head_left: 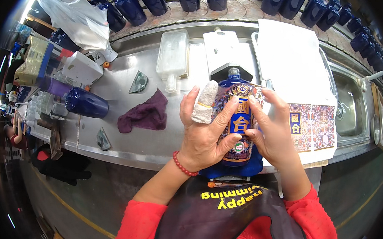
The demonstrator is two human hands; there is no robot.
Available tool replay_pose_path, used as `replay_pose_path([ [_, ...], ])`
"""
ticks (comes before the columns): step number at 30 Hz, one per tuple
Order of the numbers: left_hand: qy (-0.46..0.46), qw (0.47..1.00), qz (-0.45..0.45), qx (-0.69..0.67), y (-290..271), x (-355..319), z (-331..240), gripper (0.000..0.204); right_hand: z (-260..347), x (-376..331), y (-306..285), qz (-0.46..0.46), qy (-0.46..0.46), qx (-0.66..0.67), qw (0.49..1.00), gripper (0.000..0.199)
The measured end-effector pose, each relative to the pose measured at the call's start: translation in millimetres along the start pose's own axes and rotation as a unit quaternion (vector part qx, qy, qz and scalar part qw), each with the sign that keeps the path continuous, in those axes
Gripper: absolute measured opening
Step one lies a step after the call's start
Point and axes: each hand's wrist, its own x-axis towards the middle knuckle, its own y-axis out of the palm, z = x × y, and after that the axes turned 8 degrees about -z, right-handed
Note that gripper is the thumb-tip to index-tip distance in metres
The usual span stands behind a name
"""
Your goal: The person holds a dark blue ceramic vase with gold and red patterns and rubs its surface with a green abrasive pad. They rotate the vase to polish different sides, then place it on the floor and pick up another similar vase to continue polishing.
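Observation:
A blue glass bottle (234,79) lies on its back in front of me, its neck pointing away against a dark angular block (240,71). A colourful patterned label sheet (241,121) with a blue and gold panel covers its front. My left hand (204,138) holds the bottle's left side, thumb and forefinger pressing on the label. One of its fingers wears a grey-white cloth cover (206,106). My right hand (274,133) grips the right side, its thumb and forefinger also on the label. Beneath the bottle's base is blue material (250,166).
Printed label sheets (312,126) and white paper (292,63) lie right, beside a sink (350,108). A purple cloth (145,113), glass pieces (138,82), a clear bottle (172,56) and another blue bottle (86,103) lie left. Blue bottles (130,9) line the far conveyor (237,15).

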Motion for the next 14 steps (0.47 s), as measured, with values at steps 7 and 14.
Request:
replay_pose_path([
  [7, -0.012, 0.998, -0.014, -0.062, -2, 0, -1, 0.075, -13, -1, 0, 0.016, -0.014, 0.026, 0.999, 0.057],
  [14, -0.018, 0.999, -0.037, -0.007, 0, 8, 11, 0.072, -19, 0, 6, 0.028, 0.066, 0.001, 0.997, 0.063],
])
